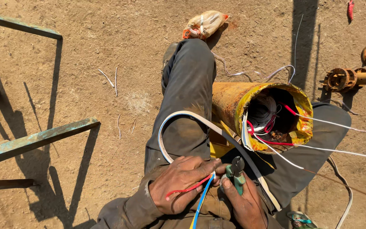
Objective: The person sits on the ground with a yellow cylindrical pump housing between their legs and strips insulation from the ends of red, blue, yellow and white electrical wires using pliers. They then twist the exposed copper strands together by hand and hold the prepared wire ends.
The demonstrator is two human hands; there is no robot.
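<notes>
Left hand: my left hand [182, 183] was clenched around the flat white cable [171, 123] near its stripped end, pinching the red wire [187, 189] and the blue wire [203, 199] where they fanned out of the sheath.
Right hand: my right hand [243, 202] was wrapped around the green-handled pliers [235, 168], nose pointing up, just beside the wires.
Where the cable lay: it looped up over my left knee, came back down into my left hand, and a second run of it passed under the pliers toward my lap.
How the cable handled, as I judged it: light, springy, holding its own curve; the sheath looked smooth and a little slippery, so a grip close to the cut end seemed best.
How the cores handled: thin, soft and easily kinked; I judged they wanted fingertip hold on the insulation, not the bare tips.
Pump motor casing: the yellow, rusty casing [229, 101] lay between my legs, open end toward me, windings and red and white leads [335, 123] spilling out; it looked heavy and rough-edged.
Ground: dry dirt [106, 42], with a crumpled bag [204, 23] beyond my foot and rusty fittings [346, 78] off to the right.
</notes>
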